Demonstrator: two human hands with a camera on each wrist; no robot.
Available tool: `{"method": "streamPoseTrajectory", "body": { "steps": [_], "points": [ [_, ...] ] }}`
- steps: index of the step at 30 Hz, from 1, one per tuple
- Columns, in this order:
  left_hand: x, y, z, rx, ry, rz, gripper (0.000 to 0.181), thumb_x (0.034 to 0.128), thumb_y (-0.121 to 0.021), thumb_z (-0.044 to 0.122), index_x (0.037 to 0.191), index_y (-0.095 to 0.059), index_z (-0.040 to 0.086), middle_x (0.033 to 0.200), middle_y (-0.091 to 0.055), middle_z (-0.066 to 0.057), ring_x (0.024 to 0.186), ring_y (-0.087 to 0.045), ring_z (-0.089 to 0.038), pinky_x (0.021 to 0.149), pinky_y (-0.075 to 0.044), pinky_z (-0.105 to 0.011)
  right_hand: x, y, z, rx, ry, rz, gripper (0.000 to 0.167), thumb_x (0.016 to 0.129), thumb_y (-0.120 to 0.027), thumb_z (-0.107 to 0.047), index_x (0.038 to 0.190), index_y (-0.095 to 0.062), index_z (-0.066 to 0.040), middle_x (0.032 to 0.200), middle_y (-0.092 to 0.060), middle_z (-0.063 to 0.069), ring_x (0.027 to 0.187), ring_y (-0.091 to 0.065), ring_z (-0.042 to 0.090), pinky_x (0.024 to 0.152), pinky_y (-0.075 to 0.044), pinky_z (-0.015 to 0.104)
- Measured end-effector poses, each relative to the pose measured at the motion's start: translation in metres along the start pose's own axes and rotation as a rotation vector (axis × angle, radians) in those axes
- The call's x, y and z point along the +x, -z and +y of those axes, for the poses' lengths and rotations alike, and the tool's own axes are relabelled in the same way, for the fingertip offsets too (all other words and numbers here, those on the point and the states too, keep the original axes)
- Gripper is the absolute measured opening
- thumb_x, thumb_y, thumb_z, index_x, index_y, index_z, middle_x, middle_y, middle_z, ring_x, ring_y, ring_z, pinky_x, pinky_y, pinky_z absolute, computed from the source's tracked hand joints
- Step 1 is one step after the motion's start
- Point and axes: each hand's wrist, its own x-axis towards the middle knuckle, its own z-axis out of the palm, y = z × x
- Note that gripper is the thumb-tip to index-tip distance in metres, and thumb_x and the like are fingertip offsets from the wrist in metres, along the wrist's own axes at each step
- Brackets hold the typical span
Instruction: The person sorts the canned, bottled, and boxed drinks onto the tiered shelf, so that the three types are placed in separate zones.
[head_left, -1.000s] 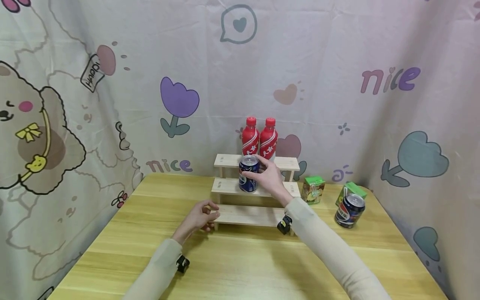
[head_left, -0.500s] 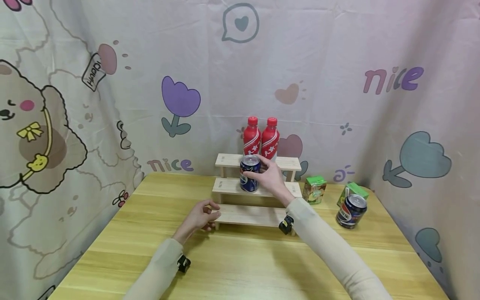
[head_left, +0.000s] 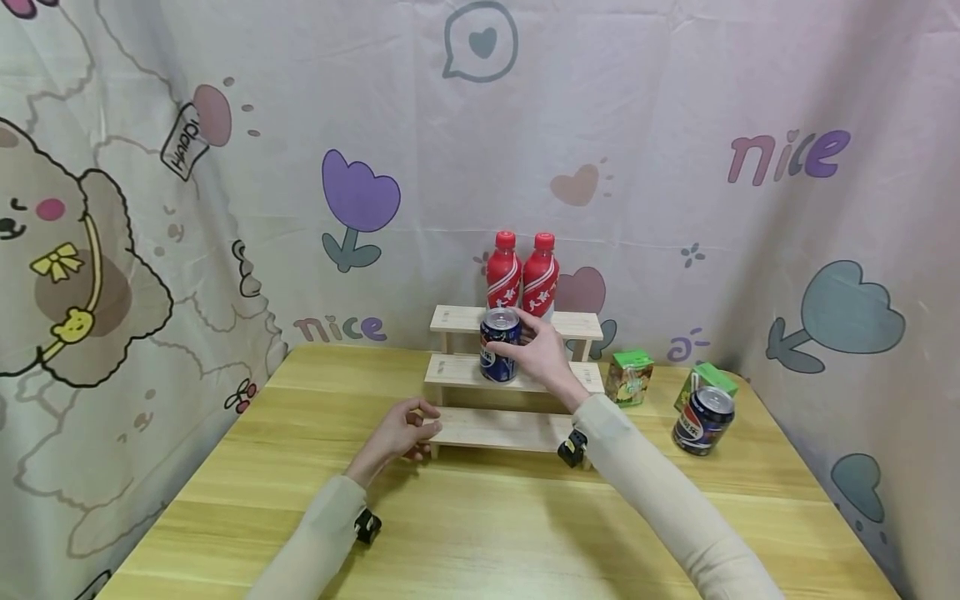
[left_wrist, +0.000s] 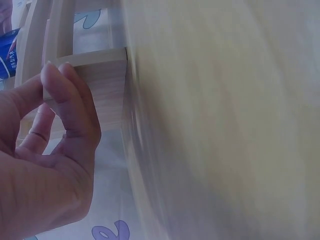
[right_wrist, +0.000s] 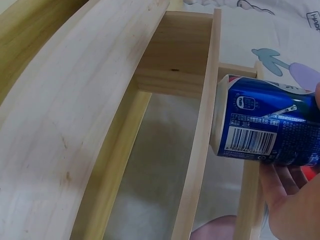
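Note:
A wooden three-step display rack [head_left: 502, 430] stands on the table. My right hand [head_left: 546, 354] grips a blue soda can [head_left: 497, 367] upright at the middle step, thumb on its near side. In the right wrist view the base of the can [right_wrist: 217, 117] meets the edge of that step, and its barcode faces the camera. At the lowest step's left end is my left hand [head_left: 397, 432]; in the left wrist view its thumb and fingers pinch the board's end [left_wrist: 97, 57]. Two red bottles [head_left: 503, 279] stand on the top step, their lower parts partly hidden.
Right of the rack, a green-topped drink carton [head_left: 629, 379] stands on the wooden table [head_left: 480, 517]. Further right a second blue can [head_left: 703, 422] partly hides another green carton [head_left: 712, 379]. A printed cloth [head_left: 450, 167] hangs behind the table and along its sides.
Both hands, the can and the rack keep their places. Only the head view shifts slightly.

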Motion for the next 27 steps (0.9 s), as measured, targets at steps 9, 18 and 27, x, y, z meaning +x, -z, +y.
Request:
{"method": "streamPoseTrajectory", "body": {
  "steps": [9,18,27],
  "points": [
    [0.001,-0.001,0.003,0.008,-0.004,-0.003,0.028,0.091,-0.07,0.013,0.116,-0.061,0.004,0.076,-0.053,-0.006,0.057,-0.061,-0.019,0.048,-0.056,-0.033,-0.001,0.0,0.002,0.015,0.021,0.024,0.081,0.07,-0.088,-0.041,0.141,-0.052,-0.028,0.129,-0.064,0.004,0.12,-0.06,0.023,0.103,-0.049,0.044],
    [-0.002,0.001,-0.001,0.005,0.012,0.011,0.027,0.0913,-0.07,0.013,0.114,-0.06,0.004,0.076,-0.052,-0.007,0.058,-0.061,-0.019,0.048,-0.055,-0.032,-0.002,-0.002,0.006,0.039,0.04,-0.011,0.082,0.074,-0.086,-0.039,0.145,-0.047,-0.025,0.136,-0.058,0.006,0.123,-0.058,0.025,0.104,-0.049,0.042],
    [0.005,0.0,-0.003,0.015,0.012,0.01,0.023,0.0916,-0.069,0.012,0.112,-0.061,0.006,0.076,-0.053,-0.007,0.057,-0.061,-0.02,0.048,-0.055,-0.032,-0.013,0.014,0.008,0.202,0.086,0.017,0.06,0.083,-0.08,-0.028,0.137,-0.056,-0.017,0.127,-0.063,0.012,0.119,-0.061,0.028,0.102,-0.051,0.038]
  ]
}}
